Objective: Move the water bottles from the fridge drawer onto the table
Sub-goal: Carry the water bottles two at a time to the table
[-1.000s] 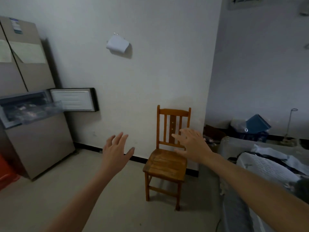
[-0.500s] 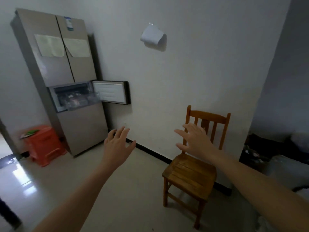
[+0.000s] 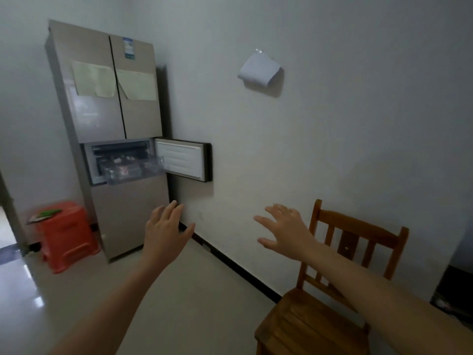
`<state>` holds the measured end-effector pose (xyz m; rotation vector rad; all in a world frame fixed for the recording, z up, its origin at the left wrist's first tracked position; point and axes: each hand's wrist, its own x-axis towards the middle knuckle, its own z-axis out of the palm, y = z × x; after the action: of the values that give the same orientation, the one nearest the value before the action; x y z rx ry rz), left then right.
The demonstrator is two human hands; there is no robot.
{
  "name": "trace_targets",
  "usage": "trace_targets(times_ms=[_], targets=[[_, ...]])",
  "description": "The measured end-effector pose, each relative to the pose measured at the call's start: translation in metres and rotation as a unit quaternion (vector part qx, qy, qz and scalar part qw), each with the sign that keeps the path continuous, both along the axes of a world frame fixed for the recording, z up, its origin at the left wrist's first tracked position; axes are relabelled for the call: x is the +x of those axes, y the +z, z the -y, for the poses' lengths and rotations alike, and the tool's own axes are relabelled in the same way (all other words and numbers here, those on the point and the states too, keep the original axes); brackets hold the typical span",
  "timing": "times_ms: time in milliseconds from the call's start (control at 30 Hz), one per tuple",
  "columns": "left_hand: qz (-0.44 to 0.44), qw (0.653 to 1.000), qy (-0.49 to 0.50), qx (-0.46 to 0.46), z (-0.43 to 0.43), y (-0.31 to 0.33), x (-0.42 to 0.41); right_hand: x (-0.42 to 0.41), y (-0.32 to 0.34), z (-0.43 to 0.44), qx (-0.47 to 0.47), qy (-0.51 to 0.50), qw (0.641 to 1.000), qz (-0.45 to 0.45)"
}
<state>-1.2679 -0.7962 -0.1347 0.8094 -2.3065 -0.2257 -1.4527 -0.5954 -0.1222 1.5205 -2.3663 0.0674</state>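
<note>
A tall beige fridge [image 3: 107, 93] stands against the far left wall. Its small middle door [image 3: 183, 161] is swung open to the right, and a clear plastic drawer [image 3: 128, 171] is pulled out of that compartment. Items lie in the drawer, too small to make out as bottles. My left hand [image 3: 165, 231] is held out in front of the fridge's lower part, fingers apart and empty, well short of the drawer. My right hand [image 3: 284, 233] is out to the right, also spread and empty. No table is in view.
A wooden chair [image 3: 332, 290] stands against the wall at the lower right, under my right arm. An orange plastic stool [image 3: 67, 237] with something green on it sits left of the fridge. A paper sheet [image 3: 258, 70] hangs on the wall. Pale tiled floor [image 3: 192, 303] lies ahead.
The view has swung left: the fridge has come toward the middle and looks closer, the chair has slid to the lower right. Both hands stay open and empty.
</note>
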Motion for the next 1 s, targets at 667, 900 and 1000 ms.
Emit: trace_targets(times_ms=[667,900,1000], targets=[[0.021,0.993,0.114,-0.016,0.150,0.002,-0.158,-0.225,0.005,0.191,-0.124,0.119,0.984,0.042],[0.015,0.985,0.170,-0.030,0.196,0.008,-0.186,-0.269,0.002,0.284,-0.112,0.212,0.970,0.045],[0.017,0.980,0.198,-0.022,0.223,0.000,-0.187,-0.277,-0.011,0.328,-0.090,0.233,0.966,0.066]])
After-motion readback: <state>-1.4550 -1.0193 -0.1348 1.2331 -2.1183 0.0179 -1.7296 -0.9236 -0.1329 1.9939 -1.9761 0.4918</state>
